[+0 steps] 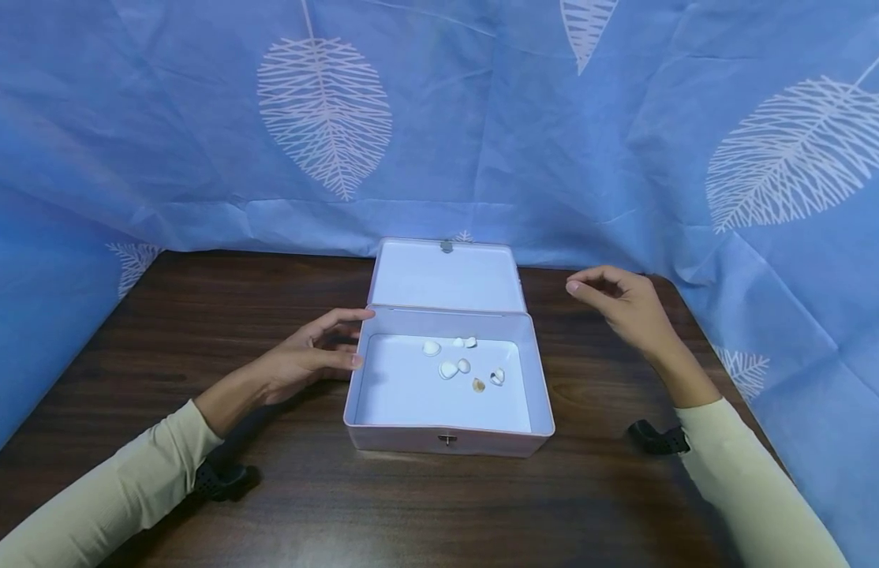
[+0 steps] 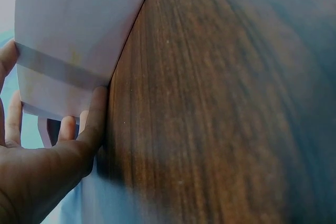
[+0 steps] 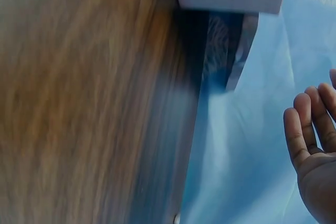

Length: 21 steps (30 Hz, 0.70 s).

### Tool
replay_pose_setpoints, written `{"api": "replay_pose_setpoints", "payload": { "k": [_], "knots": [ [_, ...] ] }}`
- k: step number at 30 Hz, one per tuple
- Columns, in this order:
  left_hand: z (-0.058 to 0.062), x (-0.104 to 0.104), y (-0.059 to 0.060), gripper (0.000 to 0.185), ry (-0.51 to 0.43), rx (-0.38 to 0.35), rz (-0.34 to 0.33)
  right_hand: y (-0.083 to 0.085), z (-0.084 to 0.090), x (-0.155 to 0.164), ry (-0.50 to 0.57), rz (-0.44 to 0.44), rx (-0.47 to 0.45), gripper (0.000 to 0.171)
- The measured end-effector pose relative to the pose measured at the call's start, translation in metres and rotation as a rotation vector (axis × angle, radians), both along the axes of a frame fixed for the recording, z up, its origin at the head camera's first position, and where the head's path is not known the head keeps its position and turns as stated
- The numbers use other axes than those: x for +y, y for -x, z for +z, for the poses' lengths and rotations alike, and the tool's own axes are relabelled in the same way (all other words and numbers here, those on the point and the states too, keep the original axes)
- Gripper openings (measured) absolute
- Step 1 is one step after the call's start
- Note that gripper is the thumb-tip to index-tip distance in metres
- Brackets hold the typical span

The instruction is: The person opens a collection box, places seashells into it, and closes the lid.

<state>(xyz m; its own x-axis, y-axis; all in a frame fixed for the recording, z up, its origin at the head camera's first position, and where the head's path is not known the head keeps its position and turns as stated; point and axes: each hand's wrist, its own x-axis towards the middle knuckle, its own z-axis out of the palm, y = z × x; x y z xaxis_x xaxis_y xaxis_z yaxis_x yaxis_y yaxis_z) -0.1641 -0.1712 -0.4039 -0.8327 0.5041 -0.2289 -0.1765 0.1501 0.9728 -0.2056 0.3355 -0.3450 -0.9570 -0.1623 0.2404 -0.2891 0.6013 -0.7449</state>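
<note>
A pale metal box (image 1: 446, 440) stands on the table, its hinged lid (image 1: 448, 276) laid back away from the person. On the white floor of the box lie several small seashells (image 1: 448, 369), mostly white, with one brownish shell (image 1: 478, 385). The left hand (image 1: 312, 355) touches the box's left side with extended fingers; in the left wrist view, its fingers rest along the box wall (image 2: 73, 35). Right of the lid, the right hand (image 1: 620, 304) hovers apart from the box, its fingers loosely bent. Nothing shows in it in the right wrist view, where part of the hand is cut off.
A dark wooden table (image 1: 283, 505) carries the box. Blue cloth with white leaf prints (image 1: 439, 142) hangs behind the table and at both sides. Black straps sit on both wrists, the right strap (image 1: 660, 439) near the sleeve's end.
</note>
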Motion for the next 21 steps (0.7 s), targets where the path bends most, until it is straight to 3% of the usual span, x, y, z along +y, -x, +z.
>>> {"api": "replay_pose_setpoints", "payload": {
  "k": [5,10,21],
  "knots": [
    [-0.001,0.000,0.001,0.079,0.002,0.000,-0.002,0.011,0.000,0.017,-0.010,-0.046,-0.008,0.030],
    [-0.001,0.000,0.001,0.080,0.004,-0.001,-0.004,0.022,-0.003,0.036,-0.021,-0.103,-0.075,0.041],
    [0.000,-0.001,0.002,0.081,0.005,0.004,-0.011,0.052,-0.027,0.082,-0.004,-0.197,-0.160,0.047]
  ]
}}
